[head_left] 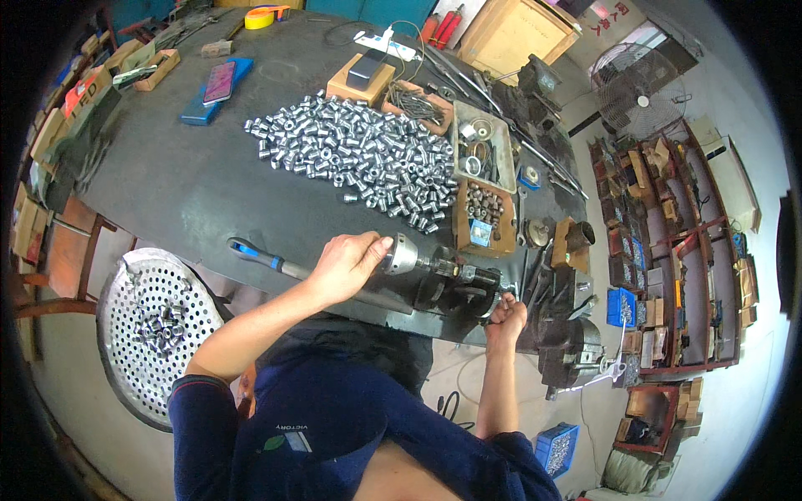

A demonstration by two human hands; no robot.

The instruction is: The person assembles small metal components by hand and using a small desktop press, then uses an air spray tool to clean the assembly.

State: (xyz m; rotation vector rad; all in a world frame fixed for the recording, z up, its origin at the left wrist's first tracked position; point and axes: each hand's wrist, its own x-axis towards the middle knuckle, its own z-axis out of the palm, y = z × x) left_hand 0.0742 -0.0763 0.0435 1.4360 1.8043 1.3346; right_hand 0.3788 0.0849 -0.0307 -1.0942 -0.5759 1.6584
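My left hand (347,265) is closed around the left end of a silver round chuck (404,253) at the table's near edge. The chuck lies in line with a dark metal fixture (455,284) to its right. At the fixture's right end, my right hand (505,319) has its fingers pinched together; what they hold is too small to make out. A wrench-like tool with a black and blue handle (255,253) points left from beneath my left wrist. Beyond the hands, a wide heap of silver metal fittings (359,154) covers the dark table (184,184).
An orange box of small brownish parts (484,213) and a grey tray of rings (501,150) stand behind the fixture. A vise (572,351) is at the right edge. Left, a perforated metal stool (125,292) bears several fittings. A phone (220,82) lies farther back.
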